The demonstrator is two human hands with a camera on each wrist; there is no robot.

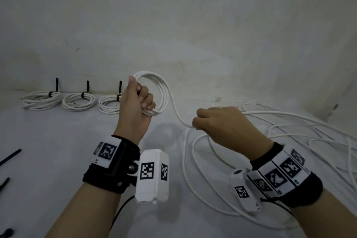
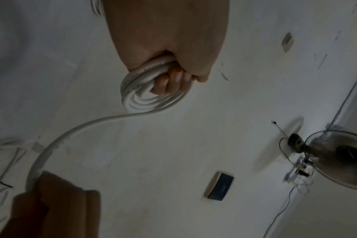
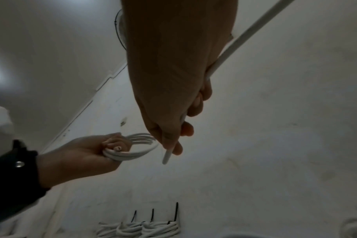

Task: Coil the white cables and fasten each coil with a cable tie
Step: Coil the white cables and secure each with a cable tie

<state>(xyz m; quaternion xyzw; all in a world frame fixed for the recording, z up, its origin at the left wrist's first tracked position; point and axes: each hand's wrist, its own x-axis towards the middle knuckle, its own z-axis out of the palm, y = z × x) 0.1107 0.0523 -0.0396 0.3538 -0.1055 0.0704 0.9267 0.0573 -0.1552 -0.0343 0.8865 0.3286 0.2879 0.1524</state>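
Note:
My left hand (image 1: 141,100) is raised above the white table and grips a coil of white cable (image 1: 162,91) of several loops; the left wrist view shows the coil (image 2: 145,96) wrapped under curled fingers (image 2: 171,80). From the coil the cable runs down and right to my right hand (image 1: 204,121), which pinches the loose strand (image 1: 180,118); the strand (image 3: 234,46) passes through that hand (image 3: 179,133). Behind the right hand, loose white cable (image 1: 280,141) sprawls over the table. Three tied coils (image 1: 77,100), each with a black cable tie (image 1: 87,87), lie in a row by the wall.
Loose black cable ties (image 1: 10,156) lie at the table's left edge. A stained white wall (image 1: 193,35) closes the back. The table (image 1: 58,150) is bare in front of the tied coils. A wall fan (image 2: 336,157) shows in the left wrist view.

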